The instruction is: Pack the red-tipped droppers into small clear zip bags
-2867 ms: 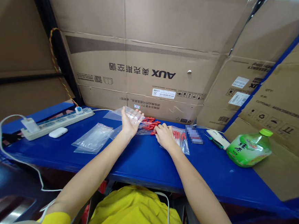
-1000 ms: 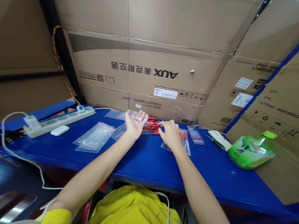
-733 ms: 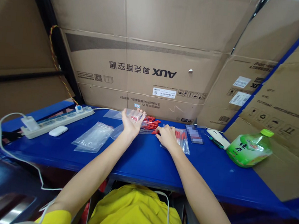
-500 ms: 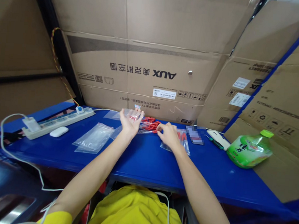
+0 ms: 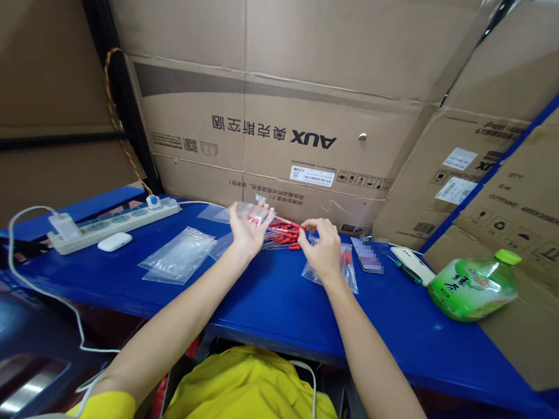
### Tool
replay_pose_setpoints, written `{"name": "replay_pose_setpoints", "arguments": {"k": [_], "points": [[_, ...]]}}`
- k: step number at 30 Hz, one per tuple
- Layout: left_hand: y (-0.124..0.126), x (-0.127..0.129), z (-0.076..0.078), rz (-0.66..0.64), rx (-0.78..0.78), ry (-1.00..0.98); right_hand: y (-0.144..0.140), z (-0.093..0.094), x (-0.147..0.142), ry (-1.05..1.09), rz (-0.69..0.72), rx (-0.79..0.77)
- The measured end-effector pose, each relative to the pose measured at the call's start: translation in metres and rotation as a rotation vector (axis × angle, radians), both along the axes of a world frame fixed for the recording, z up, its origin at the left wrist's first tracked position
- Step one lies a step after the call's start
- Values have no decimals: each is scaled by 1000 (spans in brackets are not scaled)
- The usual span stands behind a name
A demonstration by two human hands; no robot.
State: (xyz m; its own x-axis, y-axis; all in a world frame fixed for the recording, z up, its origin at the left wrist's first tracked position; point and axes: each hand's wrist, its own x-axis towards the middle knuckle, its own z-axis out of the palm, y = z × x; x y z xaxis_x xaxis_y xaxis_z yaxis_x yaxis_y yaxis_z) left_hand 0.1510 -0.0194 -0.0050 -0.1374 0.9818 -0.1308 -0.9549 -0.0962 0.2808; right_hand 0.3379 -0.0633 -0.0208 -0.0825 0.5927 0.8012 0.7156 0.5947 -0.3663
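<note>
My left hand [image 5: 248, 228] sits palm up at the centre of the frame, fingers spread under a small clear bag [image 5: 254, 213] that lies across them. My right hand [image 5: 323, 246] is just to its right, thumb and forefinger pressed together as if pinching something, though it is too small for me to tell what. Between and behind my hands a heap of red-tipped pieces [image 5: 285, 232] lies on the blue tabletop [image 5: 272, 299]. Under my right wrist is a filled bag [image 5: 347, 270] with red pieces inside. Left of centre a stack of empty bags [image 5: 178, 261] lies flat, and further left are a white power strip [image 5: 114, 223] and a small white case [image 5: 115, 242]. At the right of the frame a green bottle [image 5: 474, 290] lies on its side, with a white device [image 5: 411, 260] just left of it. Cardboard boxes [image 5: 286, 126] fill the upper frame.
</note>
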Motion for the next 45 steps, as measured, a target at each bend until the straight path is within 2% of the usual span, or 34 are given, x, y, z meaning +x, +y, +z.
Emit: {"name": "replay_pose_setpoints", "arguments": {"k": [4, 8, 14, 23, 29, 32, 35, 37, 41, 45], "points": [[-8, 18, -4, -77, -22, 47, 0, -6, -8, -48, 32, -35], [-16, 29, -4, -140, -33, 57, 0, -12, -15, -60, -2, -84], [-22, 36, -4, -187, -9, 89, 2, -19, -19, -78, -45, -102], [-21, 40, -16, -263, 22, 115, 5, -27, -24, -127, -122, -103], [-17, 35, -13, -234, 7, 104, 4, -21, -21, -102, -22, -190], [-12, 27, -10, -178, -3, 76, 7, -17, -12, -68, 5, -209], [-6, 16, -8, -89, 4, 47, 12, -17, 0, -110, -105, -267], [-3, 10, -7, -54, 2, 37, 15, -20, 5, -231, -182, -332], [0, 4, -5, -34, -3, 19, 18, -30, 5, -537, -271, -453], [-1, 4, -4, -34, -3, 14, 22, -37, 0, -611, -317, -465]]}}
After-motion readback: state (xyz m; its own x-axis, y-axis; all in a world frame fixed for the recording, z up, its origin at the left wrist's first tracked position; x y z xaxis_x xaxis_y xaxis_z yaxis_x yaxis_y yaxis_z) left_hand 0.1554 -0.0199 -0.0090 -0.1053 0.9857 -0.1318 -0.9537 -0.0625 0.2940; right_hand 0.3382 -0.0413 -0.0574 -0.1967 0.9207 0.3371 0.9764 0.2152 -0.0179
